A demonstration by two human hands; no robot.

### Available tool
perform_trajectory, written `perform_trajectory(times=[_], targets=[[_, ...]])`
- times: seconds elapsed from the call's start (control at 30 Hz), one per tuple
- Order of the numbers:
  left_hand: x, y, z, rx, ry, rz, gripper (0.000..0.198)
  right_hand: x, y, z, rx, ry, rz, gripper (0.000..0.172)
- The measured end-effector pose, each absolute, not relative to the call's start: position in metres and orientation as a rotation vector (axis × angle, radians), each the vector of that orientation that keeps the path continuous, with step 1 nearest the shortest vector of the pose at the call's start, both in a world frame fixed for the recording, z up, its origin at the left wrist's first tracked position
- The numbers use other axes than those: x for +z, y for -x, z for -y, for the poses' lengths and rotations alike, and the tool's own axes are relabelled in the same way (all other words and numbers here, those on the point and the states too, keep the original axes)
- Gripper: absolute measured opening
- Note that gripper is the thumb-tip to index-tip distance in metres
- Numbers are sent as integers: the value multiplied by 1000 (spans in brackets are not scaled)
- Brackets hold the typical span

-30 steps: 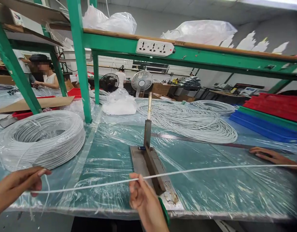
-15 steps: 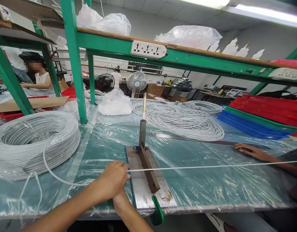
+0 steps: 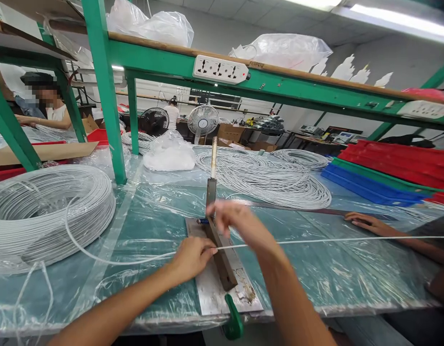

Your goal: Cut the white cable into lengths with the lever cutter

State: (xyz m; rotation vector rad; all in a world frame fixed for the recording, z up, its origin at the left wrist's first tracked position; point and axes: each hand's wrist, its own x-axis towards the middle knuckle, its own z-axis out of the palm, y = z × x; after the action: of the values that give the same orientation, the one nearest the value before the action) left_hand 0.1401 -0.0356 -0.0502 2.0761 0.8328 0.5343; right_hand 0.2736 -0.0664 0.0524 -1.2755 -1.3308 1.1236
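Note:
My left hand [image 3: 193, 257] pinches a thin white cable [image 3: 315, 241] between thumb and fingers, at the bar of a hand lever cutter [image 3: 222, 264]. To its left the cable runs back to a large wrapped coil [image 3: 81, 226]; to its right it stretches past the table's right side. My right hand [image 3: 238, 221] is raised over the cutter, close to the foot of its upright lever [image 3: 212, 178]. It is blurred, its bent fingers apart with nothing seen in them. A green clamp [image 3: 233, 317] sits at the cutter base's front edge.
Another person's hand [image 3: 368, 223] rests by a long metal ruler [image 3: 301, 209] at the right. Behind lie a loose cable pile [image 3: 268, 180] and stacked red and blue trays [image 3: 373, 185]. A green shelf frame [image 3: 106, 96] with a power strip [image 3: 221, 69] crosses above.
My left hand has moved right along the cable to the cutter bar. My right hand has left its place beside the left and risen to the right, above the cutter.

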Motion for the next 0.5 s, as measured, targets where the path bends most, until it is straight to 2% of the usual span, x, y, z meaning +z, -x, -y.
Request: perform_trajectory(times=[0.03, 0.1, 0.2, 0.3, 0.5], targets=[[-49, -139, 38, 525, -2158, -856, 31, 62, -289, 43, 850, 1368, 1147, 30], [-49, -139, 42, 445, -2365, -903, 35, 74, -314, -5, 740, 1411, 1041, 35], [-52, -142, 42, 373, -2447, -940, 34, 81, -336, -59, 830, 1440, 1006, 42], [-58, -148, 37, 500, -2226, -915, 24, 82, -340, -90, 970, 1423, 977, 43], [-71, -160, 23, 534, -1953, -941, 14, 86, -331, -99, 1068, 1378, 902, 56]])
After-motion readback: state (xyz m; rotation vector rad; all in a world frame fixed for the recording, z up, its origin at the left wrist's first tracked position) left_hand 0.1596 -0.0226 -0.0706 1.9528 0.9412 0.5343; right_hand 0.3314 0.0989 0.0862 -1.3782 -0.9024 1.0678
